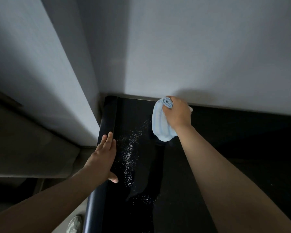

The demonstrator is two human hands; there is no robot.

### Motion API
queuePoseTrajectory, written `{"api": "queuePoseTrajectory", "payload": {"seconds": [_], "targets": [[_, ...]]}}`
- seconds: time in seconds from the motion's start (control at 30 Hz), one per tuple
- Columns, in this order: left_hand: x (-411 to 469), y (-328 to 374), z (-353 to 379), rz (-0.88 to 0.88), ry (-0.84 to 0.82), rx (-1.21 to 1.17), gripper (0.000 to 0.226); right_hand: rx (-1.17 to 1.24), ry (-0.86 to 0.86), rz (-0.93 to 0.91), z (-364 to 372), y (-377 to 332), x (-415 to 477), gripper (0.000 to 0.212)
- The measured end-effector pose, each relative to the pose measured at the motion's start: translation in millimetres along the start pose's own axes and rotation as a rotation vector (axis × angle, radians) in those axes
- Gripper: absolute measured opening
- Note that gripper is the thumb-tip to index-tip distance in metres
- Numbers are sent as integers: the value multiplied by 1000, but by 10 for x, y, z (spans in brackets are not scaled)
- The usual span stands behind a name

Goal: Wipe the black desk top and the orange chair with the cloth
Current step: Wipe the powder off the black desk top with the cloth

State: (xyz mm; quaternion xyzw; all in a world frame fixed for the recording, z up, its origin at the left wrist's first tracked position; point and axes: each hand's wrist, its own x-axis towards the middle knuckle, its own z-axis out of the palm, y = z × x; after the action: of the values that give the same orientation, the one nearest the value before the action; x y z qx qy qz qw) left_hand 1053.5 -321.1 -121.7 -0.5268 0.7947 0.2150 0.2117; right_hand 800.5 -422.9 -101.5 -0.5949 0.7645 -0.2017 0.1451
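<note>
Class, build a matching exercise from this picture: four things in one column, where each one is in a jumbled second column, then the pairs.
1 cloth
2 left hand
3 white specks
4 shoe

A scattered on the desk top
B bunched in the right hand
C beside the desk top, at the picture's bottom edge
D flat on the desk top's left edge

Pairs: 1-B, 2-D, 3-A, 4-C
</note>
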Motion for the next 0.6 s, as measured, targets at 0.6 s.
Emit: {"api": "queuePoseTrajectory", "payload": {"seconds": [0.6], "targets": [[-3,37,-23,-21,-13,-13,137,-144,-70,-14,426,48,207,12]]}}
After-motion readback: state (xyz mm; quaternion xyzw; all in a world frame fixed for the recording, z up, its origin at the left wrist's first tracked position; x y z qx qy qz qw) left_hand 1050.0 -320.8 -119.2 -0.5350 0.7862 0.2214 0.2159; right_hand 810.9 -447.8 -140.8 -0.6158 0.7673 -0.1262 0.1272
